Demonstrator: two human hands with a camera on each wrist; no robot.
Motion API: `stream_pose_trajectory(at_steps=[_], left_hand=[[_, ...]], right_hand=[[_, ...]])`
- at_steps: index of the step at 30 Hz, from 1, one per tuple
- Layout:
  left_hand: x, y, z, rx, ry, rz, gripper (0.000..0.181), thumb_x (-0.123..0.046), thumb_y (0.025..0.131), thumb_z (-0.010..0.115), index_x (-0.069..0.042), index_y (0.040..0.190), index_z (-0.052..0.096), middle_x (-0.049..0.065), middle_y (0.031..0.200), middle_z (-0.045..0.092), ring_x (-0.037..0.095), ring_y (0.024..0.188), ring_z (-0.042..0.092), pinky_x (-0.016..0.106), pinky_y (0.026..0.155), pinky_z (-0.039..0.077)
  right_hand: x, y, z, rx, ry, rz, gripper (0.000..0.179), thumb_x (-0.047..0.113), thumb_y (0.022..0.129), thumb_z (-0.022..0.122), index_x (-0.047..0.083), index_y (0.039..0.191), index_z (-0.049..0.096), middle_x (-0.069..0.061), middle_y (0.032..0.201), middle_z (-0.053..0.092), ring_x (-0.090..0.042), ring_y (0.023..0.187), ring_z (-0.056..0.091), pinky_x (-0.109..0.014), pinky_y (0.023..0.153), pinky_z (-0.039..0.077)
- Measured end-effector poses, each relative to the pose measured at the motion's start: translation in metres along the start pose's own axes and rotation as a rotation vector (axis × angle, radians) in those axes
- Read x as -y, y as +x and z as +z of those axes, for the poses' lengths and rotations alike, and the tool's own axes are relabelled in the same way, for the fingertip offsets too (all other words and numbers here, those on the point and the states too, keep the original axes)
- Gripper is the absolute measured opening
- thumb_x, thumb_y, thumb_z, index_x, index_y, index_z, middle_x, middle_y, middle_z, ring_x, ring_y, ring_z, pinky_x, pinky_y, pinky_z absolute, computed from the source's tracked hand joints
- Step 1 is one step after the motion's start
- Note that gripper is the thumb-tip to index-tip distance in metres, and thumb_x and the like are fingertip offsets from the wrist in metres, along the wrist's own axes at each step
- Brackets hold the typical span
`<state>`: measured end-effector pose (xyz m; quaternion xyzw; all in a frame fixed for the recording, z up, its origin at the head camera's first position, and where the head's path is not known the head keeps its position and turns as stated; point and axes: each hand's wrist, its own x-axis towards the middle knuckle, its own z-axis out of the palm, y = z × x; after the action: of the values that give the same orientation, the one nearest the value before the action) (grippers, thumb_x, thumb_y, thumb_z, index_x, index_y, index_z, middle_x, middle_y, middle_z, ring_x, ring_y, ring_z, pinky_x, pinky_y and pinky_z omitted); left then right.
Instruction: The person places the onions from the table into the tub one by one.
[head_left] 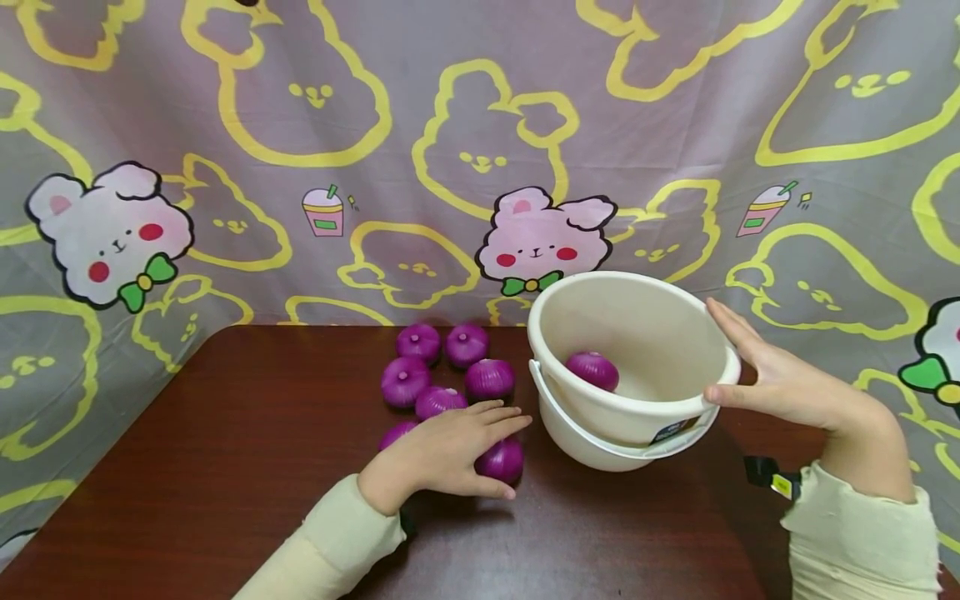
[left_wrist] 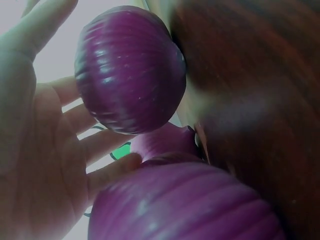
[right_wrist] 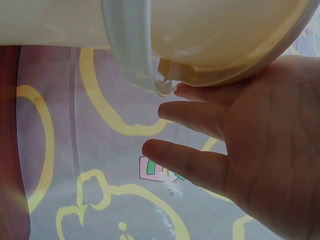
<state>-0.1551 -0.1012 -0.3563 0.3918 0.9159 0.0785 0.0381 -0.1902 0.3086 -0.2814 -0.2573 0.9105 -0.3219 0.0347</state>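
Note:
My left hand (head_left: 453, 450) reaches over a purple onion (head_left: 504, 463) on the table. In the left wrist view this onion (left_wrist: 127, 70) stands between thumb and fingers, and the fingers are extended, not wrapped around it. Several more purple onions (head_left: 405, 382) lie in a group beyond and beside that hand. A cream bucket (head_left: 600, 442) stands to the right, slightly tilted, with one onion (head_left: 592, 372) inside. My right hand (head_left: 795, 387) rests on the bucket's right rim, thumb on the front edge, fingers at the back. The right wrist view shows those fingers (right_wrist: 190, 162) straight and spread.
The dark brown wooden table (head_left: 225, 467) has its back edge against a grey patterned curtain (head_left: 420, 192). The bucket's white handle (head_left: 592, 442) hangs down along its front side. A small black and yellow device (head_left: 780, 483) shows by the right sleeve.

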Motion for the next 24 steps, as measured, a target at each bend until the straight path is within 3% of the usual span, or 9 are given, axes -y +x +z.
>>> stream_pose_trajectory(at_steps=[5, 10, 13, 14, 17, 20, 24], left_hand=[[0.0005, 0.0003, 0.0018, 0.0, -0.016, 0.001, 0.084, -0.064, 0.086, 0.064, -0.018, 0.152, 0.04, 0.003, 0.156, 0.043, 0.022, 0.144, 0.041, 0.04, 0.114, 0.041], [0.0002, 0.0008, 0.0025, 0.009, -0.019, -0.004, 0.084, -0.063, 0.086, 0.065, -0.019, 0.153, 0.04, 0.002, 0.155, 0.044, 0.021, 0.141, 0.044, 0.038, 0.113, 0.042], [0.0003, 0.0014, 0.0026, 0.017, -0.015, -0.008, 0.084, -0.063, 0.086, 0.065, -0.02, 0.153, 0.04, 0.002, 0.154, 0.045, 0.021, 0.139, 0.047, 0.038, 0.112, 0.043], [0.0003, 0.0015, 0.0025, 0.018, -0.014, -0.01, 0.083, -0.063, 0.086, 0.065, -0.02, 0.153, 0.04, 0.001, 0.154, 0.045, 0.021, 0.139, 0.047, 0.038, 0.112, 0.044], [0.0007, 0.002, 0.0028, 0.02, -0.006, -0.014, 0.083, -0.062, 0.086, 0.066, -0.021, 0.152, 0.04, 0.001, 0.153, 0.046, 0.021, 0.137, 0.049, 0.038, 0.11, 0.045], [0.0006, 0.0018, 0.0028, 0.021, -0.004, -0.015, 0.082, -0.061, 0.086, 0.067, -0.021, 0.152, 0.041, -0.001, 0.152, 0.048, 0.021, 0.135, 0.051, 0.037, 0.109, 0.046], [0.001, 0.0013, 0.0029, 0.024, -0.011, -0.016, 0.08, -0.058, 0.086, 0.069, -0.02, 0.15, 0.043, -0.002, 0.149, 0.05, 0.019, 0.132, 0.053, 0.035, 0.107, 0.047]], right_hand=[[0.0, 0.0007, 0.0001, 0.003, 0.003, 0.006, 0.109, 0.021, 0.085, 0.072, 0.022, 0.16, -0.006, -0.016, 0.167, -0.007, -0.043, 0.15, -0.001, -0.066, 0.114, 0.013], [-0.0001, 0.0006, 0.0002, 0.005, 0.001, 0.014, 0.108, 0.021, 0.085, 0.072, 0.021, 0.16, -0.007, -0.016, 0.167, -0.007, -0.043, 0.15, 0.0, -0.064, 0.115, 0.014], [-0.0011, -0.0003, 0.0002, 0.004, -0.006, 0.012, 0.108, 0.021, 0.086, 0.072, 0.022, 0.16, -0.006, -0.015, 0.167, -0.007, -0.042, 0.15, 0.0, -0.044, 0.12, 0.014], [-0.001, -0.0005, 0.0001, 0.004, -0.008, 0.011, 0.108, 0.021, 0.086, 0.072, 0.021, 0.16, -0.006, -0.016, 0.167, -0.007, -0.043, 0.149, 0.001, -0.046, 0.12, 0.016], [-0.0016, -0.0009, 0.0, 0.003, -0.012, 0.012, 0.107, 0.021, 0.086, 0.071, 0.022, 0.16, -0.006, -0.015, 0.167, -0.007, -0.043, 0.149, 0.001, -0.04, 0.12, 0.015], [-0.0013, -0.0001, -0.0003, 0.004, -0.007, 0.011, 0.108, 0.022, 0.086, 0.072, 0.022, 0.16, -0.007, -0.015, 0.167, -0.007, -0.044, 0.149, 0.001, -0.057, 0.118, 0.014], [-0.001, 0.0015, -0.0007, 0.009, -0.002, 0.01, 0.109, 0.022, 0.085, 0.072, 0.021, 0.16, -0.007, -0.017, 0.167, -0.007, -0.045, 0.149, 0.001, -0.069, 0.113, 0.015]])
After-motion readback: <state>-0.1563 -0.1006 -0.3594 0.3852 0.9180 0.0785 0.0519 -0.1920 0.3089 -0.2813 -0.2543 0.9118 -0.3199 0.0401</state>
